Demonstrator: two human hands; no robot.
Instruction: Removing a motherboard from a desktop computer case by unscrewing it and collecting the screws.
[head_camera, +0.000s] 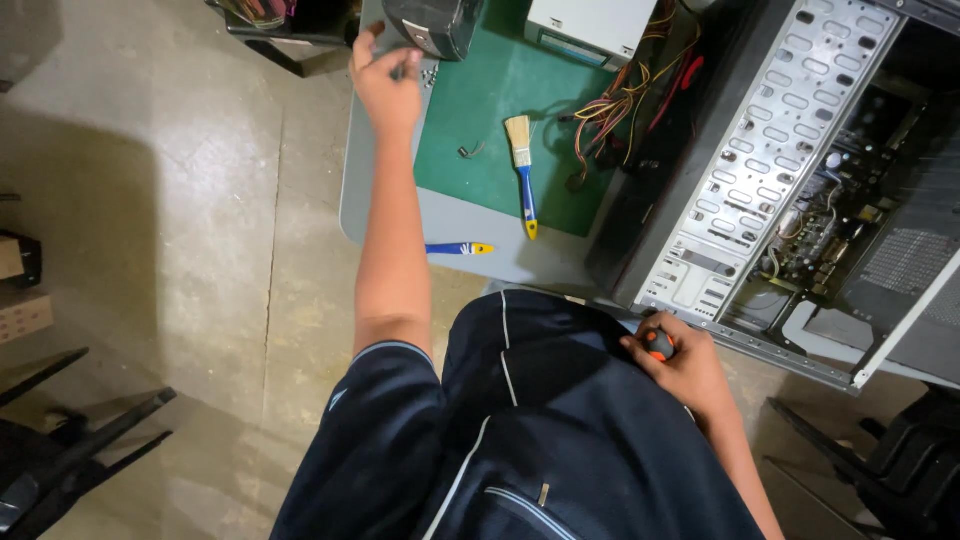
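Reaching with the left hand (385, 85) over a cluster of small silver screws (428, 74) at the 11 o'clock corner of the grey worktable (470, 225), fingers loosely curled above them; whether a screw is pinched cannot be told.
The right hand (680, 365) sits at 4 o'clock against the dark lap, closed around an orange-and-black screwdriver handle (659, 344). An open grey metal computer case (790, 170) lies at 2 o'clock beside it. On the green rectangular cutting mat (480, 130) rests a blue-handled bristle paintbrush (523, 170), with a blue-and-yellow screwdriver (460, 248) just below the mat on the table.
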